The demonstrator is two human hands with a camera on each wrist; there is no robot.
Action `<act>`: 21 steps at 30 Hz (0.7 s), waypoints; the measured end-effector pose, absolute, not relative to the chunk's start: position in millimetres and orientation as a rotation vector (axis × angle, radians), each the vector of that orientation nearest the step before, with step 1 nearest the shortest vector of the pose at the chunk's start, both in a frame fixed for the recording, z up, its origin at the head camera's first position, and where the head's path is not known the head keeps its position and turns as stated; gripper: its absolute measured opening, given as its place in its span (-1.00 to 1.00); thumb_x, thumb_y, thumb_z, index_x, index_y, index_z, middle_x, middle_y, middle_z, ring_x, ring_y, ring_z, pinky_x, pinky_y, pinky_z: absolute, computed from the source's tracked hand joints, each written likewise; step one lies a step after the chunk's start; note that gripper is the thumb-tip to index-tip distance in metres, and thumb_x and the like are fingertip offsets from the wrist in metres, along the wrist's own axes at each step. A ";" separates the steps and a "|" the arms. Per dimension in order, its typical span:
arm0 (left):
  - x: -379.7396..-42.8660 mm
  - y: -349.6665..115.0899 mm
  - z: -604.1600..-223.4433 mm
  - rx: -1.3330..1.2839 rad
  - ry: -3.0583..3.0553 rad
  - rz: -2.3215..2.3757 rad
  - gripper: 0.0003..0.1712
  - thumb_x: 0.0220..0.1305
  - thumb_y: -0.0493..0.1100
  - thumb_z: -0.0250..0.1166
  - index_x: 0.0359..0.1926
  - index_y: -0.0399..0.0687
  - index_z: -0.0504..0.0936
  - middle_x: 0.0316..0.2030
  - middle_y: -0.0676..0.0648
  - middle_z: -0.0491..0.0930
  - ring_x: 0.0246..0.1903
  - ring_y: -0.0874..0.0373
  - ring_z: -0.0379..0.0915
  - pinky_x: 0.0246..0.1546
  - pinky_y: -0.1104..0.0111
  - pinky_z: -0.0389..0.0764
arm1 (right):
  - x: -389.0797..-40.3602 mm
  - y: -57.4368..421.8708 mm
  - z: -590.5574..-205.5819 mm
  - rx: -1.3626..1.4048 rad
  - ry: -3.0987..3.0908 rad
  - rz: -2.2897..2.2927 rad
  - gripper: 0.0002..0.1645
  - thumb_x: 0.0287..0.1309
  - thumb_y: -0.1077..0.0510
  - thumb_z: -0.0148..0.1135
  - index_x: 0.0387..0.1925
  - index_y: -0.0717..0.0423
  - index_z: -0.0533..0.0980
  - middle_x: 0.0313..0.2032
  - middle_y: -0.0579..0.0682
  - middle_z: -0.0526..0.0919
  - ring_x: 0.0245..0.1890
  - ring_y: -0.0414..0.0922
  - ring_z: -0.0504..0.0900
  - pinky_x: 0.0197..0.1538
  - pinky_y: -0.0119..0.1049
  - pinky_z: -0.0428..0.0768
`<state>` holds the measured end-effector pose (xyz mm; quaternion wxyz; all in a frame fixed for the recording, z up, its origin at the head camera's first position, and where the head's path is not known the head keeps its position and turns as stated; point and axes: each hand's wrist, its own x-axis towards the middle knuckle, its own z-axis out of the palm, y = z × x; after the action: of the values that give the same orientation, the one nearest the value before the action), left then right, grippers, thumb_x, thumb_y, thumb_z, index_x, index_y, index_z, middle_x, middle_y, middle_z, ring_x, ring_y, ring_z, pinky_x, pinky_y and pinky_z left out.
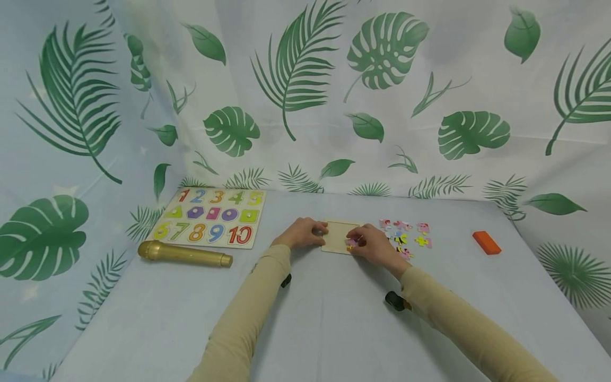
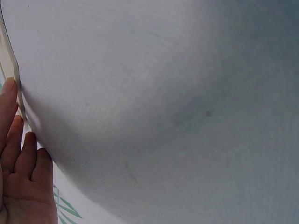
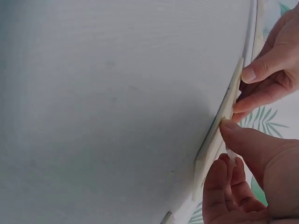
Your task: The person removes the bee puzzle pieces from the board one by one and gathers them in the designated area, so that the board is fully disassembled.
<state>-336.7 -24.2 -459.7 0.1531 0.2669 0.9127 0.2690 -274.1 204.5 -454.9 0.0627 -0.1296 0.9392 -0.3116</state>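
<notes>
A shallow wooden puzzle tray (image 1: 336,236) lies on the table between the two hands. My left hand (image 1: 303,233) holds its left edge with thumb and fingers, and the edge also shows beside the fingertips in the left wrist view. Over the tray's lower right corner, my right hand (image 1: 374,245) pinches a small pink and yellow jigsaw piece (image 1: 352,243). In the right wrist view that piece (image 3: 231,156) appears edge-on between thumb and fingers. Several loose jigsaw pieces (image 1: 422,242) in pink and yellow lie right of the tray, some partly hidden behind the right hand.
At the left lies a number and shape peg board (image 1: 210,217), with a gold toy microphone (image 1: 186,255) in front of it. An orange block (image 1: 487,242) sits at the far right. A leaf-patterned cloth (image 1: 305,106) hangs behind the table.
</notes>
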 end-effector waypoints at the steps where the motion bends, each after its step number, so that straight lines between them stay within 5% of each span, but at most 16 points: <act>1: -336.5 -24.2 -459.6 0.766 2.621 0.770 -0.55 0.20 -0.12 0.42 0.13 -0.04 0.65 0.28 0.08 0.45 0.36 0.10 0.24 0.39 0.29 0.20 | -274.3 204.6 -455.7 -0.391 2.841 -0.948 -0.68 0.14 0.25 0.37 -0.03 0.17 0.60 -0.12 0.11 0.51 -0.16 -0.01 0.48 -0.07 -0.15 0.54; 7: -335.6 -24.4 -458.9 0.753 2.613 0.782 -0.55 0.20 -0.14 0.41 0.13 -0.04 0.65 0.29 0.08 0.44 0.36 0.10 0.23 0.39 0.28 0.19 | -274.7 206.7 -459.1 -0.390 2.855 -0.949 -0.80 0.13 0.22 0.39 -0.17 0.14 0.66 -0.19 0.08 0.50 -0.21 -0.02 0.44 -0.14 -0.20 0.49; 21: -336.9 -25.3 -459.5 0.768 2.606 0.779 -0.56 0.21 -0.14 0.40 0.13 -0.05 0.65 0.29 0.07 0.44 0.36 0.08 0.23 0.39 0.26 0.19 | -275.4 208.7 -459.7 -0.371 2.808 -0.956 -0.75 0.15 0.18 0.38 -0.12 0.13 0.67 -0.20 0.06 0.50 -0.20 -0.02 0.44 -0.11 -0.18 0.49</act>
<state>-336.9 -25.3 -459.5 0.1568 0.2684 0.9107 0.2722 -275.4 208.7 -459.7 0.0762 -0.1236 0.9367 -0.3187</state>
